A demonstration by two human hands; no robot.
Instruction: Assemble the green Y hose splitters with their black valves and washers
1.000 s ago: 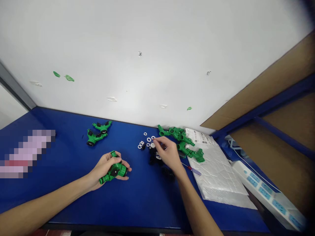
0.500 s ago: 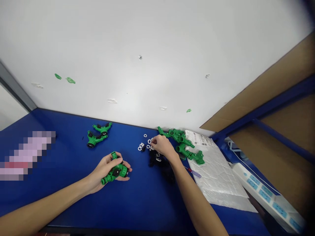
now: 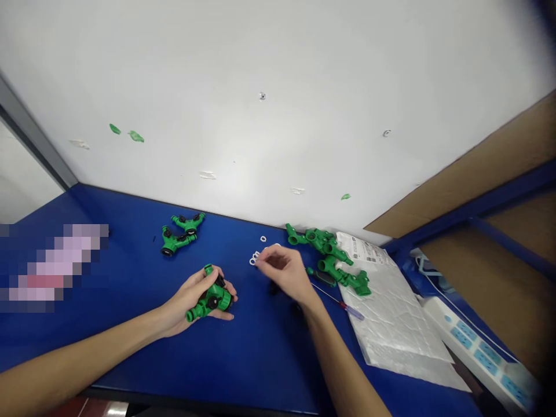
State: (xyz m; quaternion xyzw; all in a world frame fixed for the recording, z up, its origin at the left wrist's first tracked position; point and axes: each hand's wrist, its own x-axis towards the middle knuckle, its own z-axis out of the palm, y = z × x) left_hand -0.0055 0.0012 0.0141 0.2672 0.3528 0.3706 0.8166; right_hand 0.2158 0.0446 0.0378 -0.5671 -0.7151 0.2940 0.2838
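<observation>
My left hand [image 3: 191, 295] is wrapped round a green Y-shaped hose connector with black knobs [image 3: 211, 297], resting on the blue table [image 3: 130, 289]. My right hand [image 3: 284, 272] hovers over a scatter of small white rings [image 3: 254, 258], its fingers pinched together near them; whether a ring is between the fingertips is too small to tell. Small black parts lie under and just behind this hand, mostly hidden.
Two more green connectors [image 3: 180, 231] lie at the back left. A heap of green connectors [image 3: 332, 258] sits beside a white padded bag [image 3: 391, 313]. A thin screwdriver [image 3: 339, 301] lies by the bag. A white power strip [image 3: 473, 347] is at the right edge.
My right hand has slid left, from the black parts to the white rings, and its fingers have closed into a pinch. The left hand keeps its hold on the connector.
</observation>
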